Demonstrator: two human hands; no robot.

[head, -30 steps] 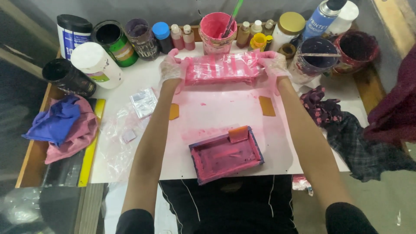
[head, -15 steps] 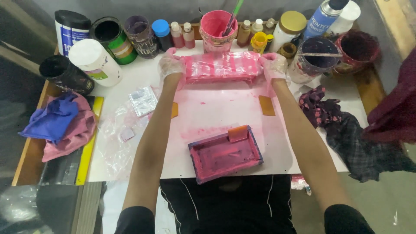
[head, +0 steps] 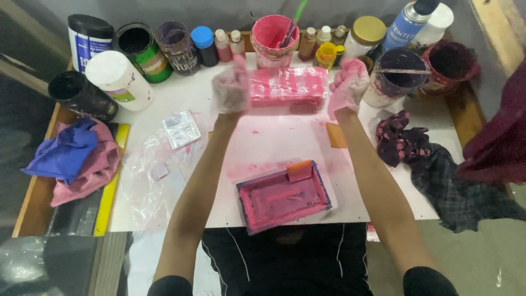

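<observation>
1. Hands in thin clear gloves, stained pink, reach to the far side of a white table (head: 164, 181). The left hand (head: 231, 87) touches the left end of a pink-smeared rectangular block (head: 286, 87), fingers loosely curled; whether it grips is unclear. The right hand (head: 348, 86) hovers just beside the block's right end, fingers spread apart.
2. Pink ink already coats the block's top in streaks, with paler stripes showing through.
3. Nearer the person lies a small framed screen (head: 284, 196), flooded with pink, an orange scraper (head: 299, 170) at its edge.
4. Jars and bottles line the back; a pink tub (head: 274, 38) stands just behind the block.
</observation>
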